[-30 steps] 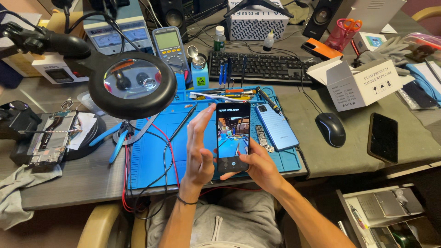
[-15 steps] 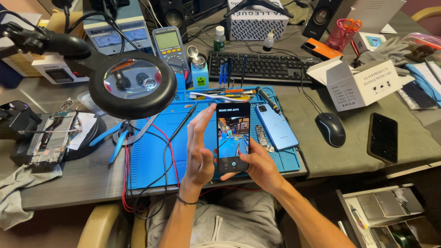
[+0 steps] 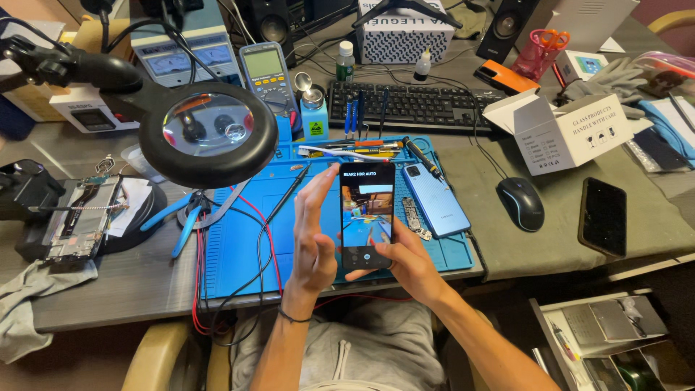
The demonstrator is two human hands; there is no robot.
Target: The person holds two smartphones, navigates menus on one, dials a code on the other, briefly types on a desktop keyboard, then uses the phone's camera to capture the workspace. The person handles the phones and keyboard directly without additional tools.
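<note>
I see both hands raised over the near edge of the blue work mat [image 3: 239,253], with a smartphone [image 3: 367,215] held upright between them, its screen lit and showing a camera view. The right hand [image 3: 409,264] has hold of the phone from below, fingers wrapped round its lower end and the thumb lying on the bottom of the screen. The left hand [image 3: 313,235] stands open and flat, fingers straight, its palm against the phone's left edge (whether it presses or only rests there I cannot tell).

Just right of the held phone, a second phone [image 3: 437,199] lies with its pale blue back up near the mat's right edge, a small metal part [image 3: 413,216] beside it. Along the mat's far edge lie screwdrivers and tweezers [image 3: 369,148].

A round magnifier lamp [image 3: 208,132] hangs over the mat's left far corner. Behind it stands a yellow-grey multimeter [image 3: 266,70], and next to that a blue dispenser bottle [image 3: 314,120] with a yellow triangular warning label. At the right side of the tabletop a white cardboard box [image 3: 561,134] sits with its flap open, dark print and small handling symbols on its front. A black mouse [image 3: 520,203] and a dark phone [image 3: 602,216] lie nearer the right front edge, a black keyboard [image 3: 413,106] toward the far side.
</note>
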